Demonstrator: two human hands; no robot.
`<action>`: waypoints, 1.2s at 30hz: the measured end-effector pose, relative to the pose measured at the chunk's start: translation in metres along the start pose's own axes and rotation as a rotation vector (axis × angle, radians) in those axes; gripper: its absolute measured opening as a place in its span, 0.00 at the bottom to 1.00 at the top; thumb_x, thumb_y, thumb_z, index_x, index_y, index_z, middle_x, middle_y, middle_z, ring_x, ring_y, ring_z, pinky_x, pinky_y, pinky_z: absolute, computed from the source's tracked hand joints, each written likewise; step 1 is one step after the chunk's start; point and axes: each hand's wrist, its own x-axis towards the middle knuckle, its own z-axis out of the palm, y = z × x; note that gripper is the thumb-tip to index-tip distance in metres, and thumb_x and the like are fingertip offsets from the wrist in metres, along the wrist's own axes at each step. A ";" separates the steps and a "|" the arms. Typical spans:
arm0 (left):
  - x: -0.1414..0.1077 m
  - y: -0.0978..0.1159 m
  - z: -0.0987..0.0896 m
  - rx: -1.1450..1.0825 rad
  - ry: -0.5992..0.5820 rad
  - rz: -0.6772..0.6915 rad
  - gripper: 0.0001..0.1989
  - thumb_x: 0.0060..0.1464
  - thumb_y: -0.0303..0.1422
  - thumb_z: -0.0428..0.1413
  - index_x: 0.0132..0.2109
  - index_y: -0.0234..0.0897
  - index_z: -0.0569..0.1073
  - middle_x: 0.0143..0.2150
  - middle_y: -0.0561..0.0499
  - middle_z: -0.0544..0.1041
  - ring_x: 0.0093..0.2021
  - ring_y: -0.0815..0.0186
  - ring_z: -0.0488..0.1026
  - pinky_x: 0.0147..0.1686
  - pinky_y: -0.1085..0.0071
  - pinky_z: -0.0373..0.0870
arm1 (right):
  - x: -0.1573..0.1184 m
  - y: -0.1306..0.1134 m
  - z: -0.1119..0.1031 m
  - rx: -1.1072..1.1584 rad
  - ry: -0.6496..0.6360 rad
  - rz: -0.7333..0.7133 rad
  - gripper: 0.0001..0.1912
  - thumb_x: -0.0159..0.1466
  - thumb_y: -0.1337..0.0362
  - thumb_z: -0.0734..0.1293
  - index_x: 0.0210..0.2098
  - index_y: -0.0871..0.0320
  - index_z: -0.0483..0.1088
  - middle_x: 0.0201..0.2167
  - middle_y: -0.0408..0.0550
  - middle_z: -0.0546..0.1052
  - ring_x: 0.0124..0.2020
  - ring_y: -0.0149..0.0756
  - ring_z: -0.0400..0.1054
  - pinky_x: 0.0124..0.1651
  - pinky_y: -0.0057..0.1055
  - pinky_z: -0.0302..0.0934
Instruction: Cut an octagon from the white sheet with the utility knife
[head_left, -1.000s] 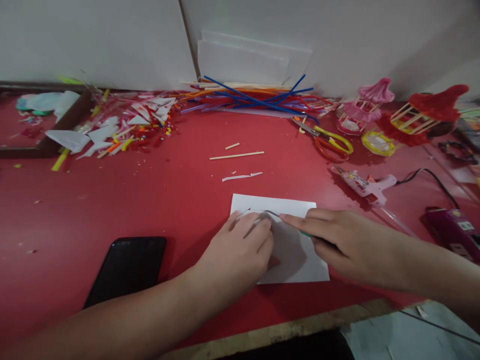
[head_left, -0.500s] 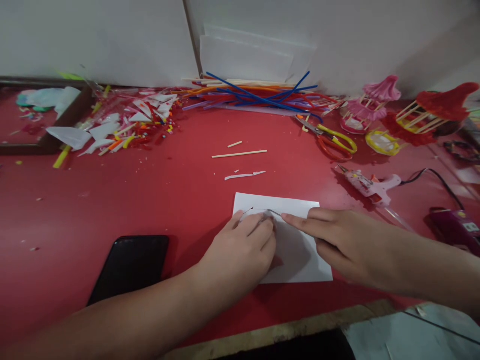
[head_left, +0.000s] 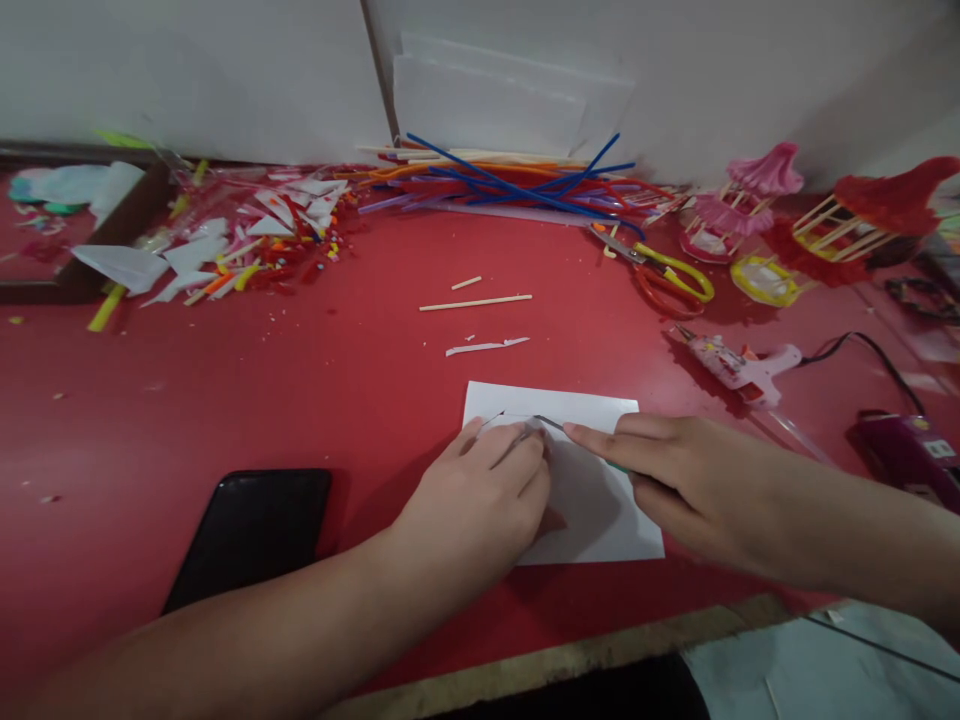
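Note:
A white sheet (head_left: 600, 520) of paper or thin board lies on the red table, with a thin cut or drawn line near its upper part. My left hand (head_left: 480, 490) presses on the sheet's left side, fingers curled and close together. Its fingertips are hidden, and I cannot make out what is under them. My right hand (head_left: 667, 460) grips a craft knife (head_left: 553, 424), index finger stretched along it. The knife's thin dark tip meets the sheet just right of my left fingers, and a bit of green handle shows under the right hand.
Sticks (head_left: 476, 302) and a white strip (head_left: 487, 347) lie beyond the sheet. Farther back are pipe cleaners (head_left: 517, 185), scraps (head_left: 262, 235) and scissors (head_left: 660, 270). A glue gun (head_left: 742, 370) and small craft models (head_left: 862, 225) stand right; a black phone (head_left: 251, 535) lies left.
The view has shifted slightly, so the table things sit a little higher and farther left. Both hands keep nearly the same place on the sheet; more of the green handle shows.

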 end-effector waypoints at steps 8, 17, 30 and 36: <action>0.000 0.002 0.001 0.017 -0.024 -0.031 0.21 0.60 0.41 0.59 0.50 0.26 0.74 0.51 0.36 0.77 0.55 0.50 0.72 0.55 0.53 0.71 | -0.001 -0.001 0.005 -0.007 0.006 -0.005 0.30 0.65 0.70 0.58 0.66 0.55 0.62 0.40 0.52 0.79 0.35 0.39 0.72 0.40 0.37 0.67; 0.001 0.002 -0.002 0.002 -0.056 -0.032 0.21 0.59 0.40 0.60 0.50 0.25 0.73 0.52 0.35 0.76 0.54 0.49 0.73 0.55 0.53 0.72 | -0.005 0.004 0.005 -0.005 0.000 -0.026 0.30 0.65 0.70 0.59 0.67 0.55 0.61 0.45 0.53 0.79 0.39 0.41 0.73 0.41 0.38 0.68; 0.002 0.002 0.001 0.042 0.007 0.000 0.22 0.57 0.40 0.61 0.48 0.23 0.75 0.47 0.37 0.78 0.51 0.48 0.73 0.52 0.52 0.75 | 0.002 0.007 0.000 0.028 -0.053 -0.073 0.31 0.65 0.70 0.60 0.68 0.51 0.59 0.50 0.51 0.78 0.42 0.42 0.74 0.45 0.40 0.68; 0.002 0.002 0.001 0.066 -0.001 0.003 0.22 0.57 0.40 0.61 0.49 0.23 0.75 0.49 0.36 0.77 0.52 0.48 0.73 0.52 0.52 0.75 | 0.006 0.004 -0.004 0.039 -0.064 -0.057 0.31 0.63 0.73 0.60 0.65 0.51 0.63 0.48 0.50 0.79 0.41 0.41 0.74 0.44 0.38 0.67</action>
